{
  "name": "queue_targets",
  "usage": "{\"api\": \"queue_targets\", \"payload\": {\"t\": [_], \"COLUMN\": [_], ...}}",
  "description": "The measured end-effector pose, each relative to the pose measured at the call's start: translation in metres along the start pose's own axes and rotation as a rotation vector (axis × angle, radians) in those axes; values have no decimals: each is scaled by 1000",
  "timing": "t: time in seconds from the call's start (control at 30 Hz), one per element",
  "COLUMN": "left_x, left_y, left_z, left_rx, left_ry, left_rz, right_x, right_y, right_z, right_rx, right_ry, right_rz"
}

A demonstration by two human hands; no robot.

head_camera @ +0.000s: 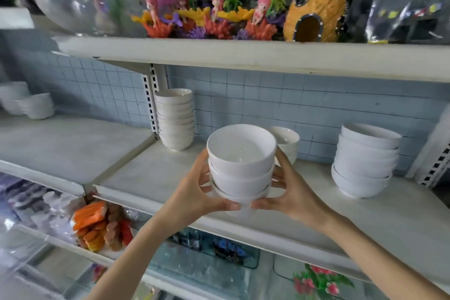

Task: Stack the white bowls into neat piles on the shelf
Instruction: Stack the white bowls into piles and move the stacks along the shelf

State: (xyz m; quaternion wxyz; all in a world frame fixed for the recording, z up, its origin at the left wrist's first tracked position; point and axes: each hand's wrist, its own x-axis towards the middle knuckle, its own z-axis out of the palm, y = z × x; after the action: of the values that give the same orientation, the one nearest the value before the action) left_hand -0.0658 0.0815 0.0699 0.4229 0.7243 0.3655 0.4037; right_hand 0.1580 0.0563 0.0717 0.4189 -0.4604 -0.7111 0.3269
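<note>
Three white bowls, nested, make up the held stack (241, 165), seen from the head camera just above the front part of the middle shelf (151, 173). Left hand (194, 192) and right hand (289, 190) clasp it from opposite sides, fingers curved round the lower bowls, thumbs meeting near the bottom bowl's foot; both hands are closed on the stack, not spread. Whether the foot touches the shelf I cannot tell. Other piles on the same shelf: a tall pile (175, 119) at the back left by the slotted upright, a short pile (287, 143) just behind the held stack, and a leaning pile (365, 161) well apart to the right, its bowls sitting unevenly. More bowls (31, 102) stand on the neighbouring bay, blurred. Handling, as judged: glazed ceramic, stiff, fairly heavy when nested, slick and chip-prone; rims would knock if set down tilted. Best hold is low on the sides with support under the foot, as here, keeping the stack level. The leaning pile looks most in need of straightening. Upper shelf carries a pineapple ornament (316, 7) and mermaid figures (216, 7). No brand, label or legible writing seen anywhere; packets below are too blurred to read.
</note>
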Motion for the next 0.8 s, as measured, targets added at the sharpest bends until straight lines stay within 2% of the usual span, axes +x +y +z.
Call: {"api": "queue_targets", "payload": {"t": [0.47,0.8], "left_x": [-14,-33], "left_y": [-38,-75], "left_z": [-148,-243], "left_rx": [-62,-55], "left_ry": [-17,31], "left_rz": [45,65], "right_x": [73,129], "right_y": [-48,-72], "right_z": [127,214], "right_rx": [-6,18], "right_ry": [82,-17], "right_rz": [20,29]}}
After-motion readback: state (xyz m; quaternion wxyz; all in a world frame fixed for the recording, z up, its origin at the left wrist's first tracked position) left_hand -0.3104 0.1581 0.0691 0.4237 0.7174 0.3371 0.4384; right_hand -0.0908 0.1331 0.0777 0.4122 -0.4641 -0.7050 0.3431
